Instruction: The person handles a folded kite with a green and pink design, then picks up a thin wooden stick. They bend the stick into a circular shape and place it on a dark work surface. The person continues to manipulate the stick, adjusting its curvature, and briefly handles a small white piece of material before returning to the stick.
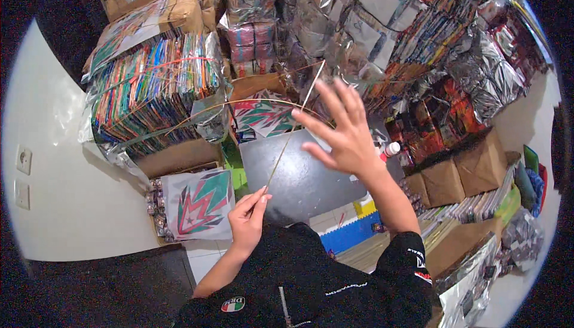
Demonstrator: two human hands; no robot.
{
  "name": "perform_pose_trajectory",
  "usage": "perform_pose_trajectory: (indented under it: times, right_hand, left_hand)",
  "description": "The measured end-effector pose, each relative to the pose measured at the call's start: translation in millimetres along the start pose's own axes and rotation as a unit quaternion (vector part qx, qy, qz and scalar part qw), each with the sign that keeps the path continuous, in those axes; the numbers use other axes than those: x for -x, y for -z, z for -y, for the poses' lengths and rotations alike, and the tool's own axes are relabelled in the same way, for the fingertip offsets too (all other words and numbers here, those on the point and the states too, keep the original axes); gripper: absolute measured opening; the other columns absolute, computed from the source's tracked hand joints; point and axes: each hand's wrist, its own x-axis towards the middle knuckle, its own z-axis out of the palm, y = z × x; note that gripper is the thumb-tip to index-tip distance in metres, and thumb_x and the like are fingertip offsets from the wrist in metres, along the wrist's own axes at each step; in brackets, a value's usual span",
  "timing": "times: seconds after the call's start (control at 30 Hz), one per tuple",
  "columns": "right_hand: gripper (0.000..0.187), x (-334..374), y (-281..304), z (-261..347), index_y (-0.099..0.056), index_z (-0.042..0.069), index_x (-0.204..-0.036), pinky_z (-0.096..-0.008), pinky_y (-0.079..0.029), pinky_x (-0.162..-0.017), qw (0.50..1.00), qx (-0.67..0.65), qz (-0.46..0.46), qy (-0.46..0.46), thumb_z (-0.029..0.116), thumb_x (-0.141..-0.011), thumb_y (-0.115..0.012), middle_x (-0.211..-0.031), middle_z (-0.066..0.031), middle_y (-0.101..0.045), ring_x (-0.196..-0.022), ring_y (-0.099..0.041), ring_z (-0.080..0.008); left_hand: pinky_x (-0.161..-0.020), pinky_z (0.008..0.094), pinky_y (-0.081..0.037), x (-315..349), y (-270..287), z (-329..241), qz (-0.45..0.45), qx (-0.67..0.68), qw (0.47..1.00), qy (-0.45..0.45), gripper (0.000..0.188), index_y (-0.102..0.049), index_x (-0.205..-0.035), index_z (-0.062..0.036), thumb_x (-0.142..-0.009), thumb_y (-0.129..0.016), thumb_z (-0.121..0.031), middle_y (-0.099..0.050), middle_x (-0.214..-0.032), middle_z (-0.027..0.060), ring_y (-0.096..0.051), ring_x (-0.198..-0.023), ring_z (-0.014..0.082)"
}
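My left hand (247, 215) pinches the lower end of a long thin stick (278, 162) between thumb and fingertips. The stick slants up and away to the right, and its far part looks white. A second thin stick (239, 101), yellowish and bowed into an arc, crosses it near the upper middle; together they look like a light kite frame. My right hand (345, 134) is raised beside the crossing, palm down with fingers spread. Whether its fingertips touch the sticks I cannot tell. A fine reddish line runs left from the white tip. Below lies a dark grey board (299, 178).
Bundled stacks of colourful folded sheets (158, 83) stand at the left. Printed red, green and black sheets lie at the near left (200, 205) and behind the board (263, 117). Wrapped packages (371, 29) pile up at the back. A white-capped bottle (391, 149) and cardboard box (481, 164) sit right.
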Motion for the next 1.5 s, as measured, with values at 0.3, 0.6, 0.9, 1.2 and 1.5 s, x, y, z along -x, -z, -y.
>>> perform_pose_trajectory:
  times: [0.3, 0.6, 0.9, 1.2, 1.5]
  right_hand:
    - [0.057, -2, -2, -8, -0.062, 0.034, -0.14, -0.0545, -0.018, -0.125, 0.995, 0.079, -0.041, -0.049, 0.058, -0.088, -0.068, -0.163, -0.0118, -0.039, -0.152, -0.03, -0.0364]
    - [0.06, 4, -16, 14, -0.064, 0.034, -0.139, -0.0591, -0.017, -0.123, 0.996, 0.071, -0.015, -0.056, 0.06, -0.085, -0.07, -0.163, -0.0145, -0.037, -0.151, -0.029, -0.0401]
    - [0.057, -5, -28, 32, -0.064, 0.035, -0.139, -0.0586, -0.018, -0.123, 0.999, 0.046, 0.001, -0.008, 0.058, -0.087, -0.068, -0.162, -0.0119, -0.039, -0.151, -0.029, -0.0383]
    - [0.063, 9, -47, 41, -0.061, 0.034, -0.142, -0.0594, -0.016, -0.124, 0.998, 0.021, 0.03, 0.043, 0.061, -0.086, -0.068, -0.163, -0.0133, -0.037, -0.153, -0.026, -0.0402]
    - [0.055, -5, -65, 32, -0.062, 0.036, -0.141, -0.0615, -0.012, -0.124, 1.0, -0.022, -0.009, -0.009, 0.057, -0.09, -0.066, -0.164, -0.0143, -0.036, -0.153, -0.026, -0.0396]
  left_hand:
    - [-0.087, 0.0244, -0.052, -8, 13, 11, 0.028, 0.012, 0.999, 0.015, 0.025, -0.071, -0.122, 0.0052, -0.1, -0.064, -0.002, -0.075, -0.106, 0.0126, -0.068, -0.097, 0.0135]
    - [-0.081, 0.0228, -0.05, -17, 25, 16, 0.023, 0.015, 0.999, 0.029, 0.025, -0.072, -0.123, 0.0042, -0.099, -0.064, -0.002, -0.075, -0.105, 0.0108, -0.065, -0.092, 0.0109]
    - [-0.08, 0.0228, -0.05, -23, 33, 18, 0.013, 0.005, 1.0, 0.006, 0.025, -0.072, -0.122, 0.0039, -0.1, -0.064, -0.004, -0.075, -0.104, 0.0104, -0.065, -0.091, 0.0106]
    - [-0.083, 0.0232, -0.051, -28, 26, 15, 0.01, 0.006, 1.0, 0.025, 0.025, -0.071, -0.122, 0.0071, -0.099, -0.065, -0.001, -0.075, -0.105, 0.0126, -0.067, -0.094, 0.0125]
    - [-0.083, 0.0232, -0.051, -35, 25, 17, 0.01, -0.025, 0.999, 0.017, 0.025, -0.071, -0.122, 0.0064, -0.1, -0.064, -0.001, -0.074, -0.105, 0.0118, -0.067, -0.094, 0.0119]
